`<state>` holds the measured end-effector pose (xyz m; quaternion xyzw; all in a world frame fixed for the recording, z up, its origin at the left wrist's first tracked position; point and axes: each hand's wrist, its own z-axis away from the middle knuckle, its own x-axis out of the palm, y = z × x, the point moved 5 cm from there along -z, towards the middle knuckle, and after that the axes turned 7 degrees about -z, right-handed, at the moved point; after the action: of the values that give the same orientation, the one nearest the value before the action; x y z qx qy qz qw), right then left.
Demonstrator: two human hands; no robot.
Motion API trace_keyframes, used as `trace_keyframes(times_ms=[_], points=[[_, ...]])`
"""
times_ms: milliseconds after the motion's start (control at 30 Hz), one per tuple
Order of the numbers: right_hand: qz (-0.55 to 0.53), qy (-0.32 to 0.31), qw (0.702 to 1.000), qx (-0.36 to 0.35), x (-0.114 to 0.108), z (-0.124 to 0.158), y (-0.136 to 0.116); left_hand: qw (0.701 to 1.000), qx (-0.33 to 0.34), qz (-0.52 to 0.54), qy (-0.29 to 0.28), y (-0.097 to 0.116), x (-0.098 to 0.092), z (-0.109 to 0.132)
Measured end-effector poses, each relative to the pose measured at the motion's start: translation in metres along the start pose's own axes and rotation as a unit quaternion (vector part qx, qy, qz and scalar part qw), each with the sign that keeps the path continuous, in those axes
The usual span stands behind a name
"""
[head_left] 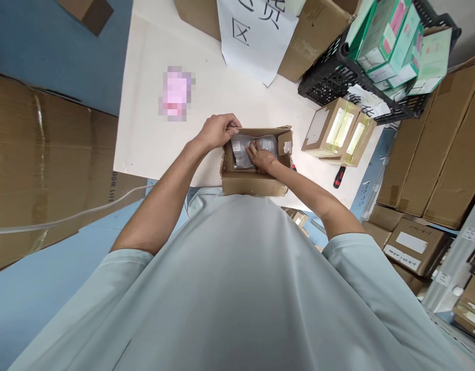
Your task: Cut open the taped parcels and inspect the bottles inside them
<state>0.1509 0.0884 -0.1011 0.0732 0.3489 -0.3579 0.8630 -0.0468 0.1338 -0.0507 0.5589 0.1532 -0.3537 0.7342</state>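
Note:
An open cardboard box (255, 185) sits at the table's near edge, right in front of my body. Inside it lies a clear plastic bag (241, 159) with a small white label; what the bag contains is hard to make out. My left hand (219, 130) is closed over the box's far left corner, fingers curled on the rim. Reaching in from the right, my right hand (261, 157) has its bent fingers pressed onto the plastic bag, gripping it near the middle of the box. The fingertips are partly hidden by the plastic.
Small taped cartons (326, 129) and a red-black handle (339, 177) lie to the right. Behind them stands a black crate (322, 77) of green-white boxes. A large carton (199, 18) with a paper sign (256, 41) is at the back; a blurred pink item (176, 95) lies left.

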Motion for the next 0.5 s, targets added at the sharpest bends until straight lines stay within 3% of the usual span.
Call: trace_keyframes(times_ms=[333,500], points=[[0.010,-0.048,0.998,-0.037,-0.018,-0.009,0.014,0.999,0.023,-0.042,-0.001,0.006,-0.002,0.001],[-0.022,-0.036,0.999,-0.029,-0.028,-0.013,0.024,0.987,0.122,-0.100,0.029,0.041,0.012,0.027]])
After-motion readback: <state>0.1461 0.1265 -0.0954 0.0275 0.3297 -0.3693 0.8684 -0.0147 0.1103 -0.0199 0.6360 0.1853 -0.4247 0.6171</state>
